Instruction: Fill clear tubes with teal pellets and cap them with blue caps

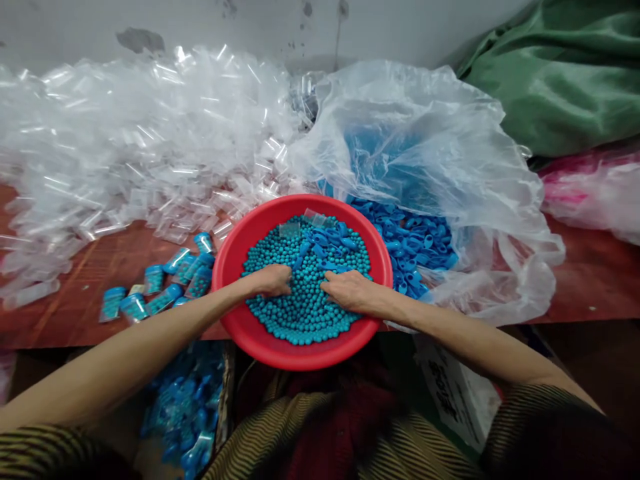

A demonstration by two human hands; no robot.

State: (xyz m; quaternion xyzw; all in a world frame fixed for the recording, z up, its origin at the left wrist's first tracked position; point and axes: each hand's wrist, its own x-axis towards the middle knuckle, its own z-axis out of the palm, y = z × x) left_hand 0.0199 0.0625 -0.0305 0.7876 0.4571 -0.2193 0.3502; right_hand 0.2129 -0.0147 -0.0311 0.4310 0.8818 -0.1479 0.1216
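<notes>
A red plastic basin (pixel 303 359) holds many small turquoise beads (pixel 300 323). Over its left side reaches my left hand (pixel 274 280), fingers curled down at the beads. My right hand (pixel 346 291) is opposite, also closed, with its fingertips at the bead surface just below several blue plastic caps (pixel 330 241). Whatever either hand grips is hidden by the fingers. Two clear empty tubes lie on the beads near the back, including one clear tube (pixel 290 230) at the left.
Blue-capped tubes filled with beads (pixel 163 298) lie left of the basin. Behind them spreads a big heap of clear tubes (pixel 150 133). A clear plastic bag (pixel 480 153) spills blue caps (pixel 417 247) at right. Below the table's edge stands a box of blue-capped tubes (pixel 185 407).
</notes>
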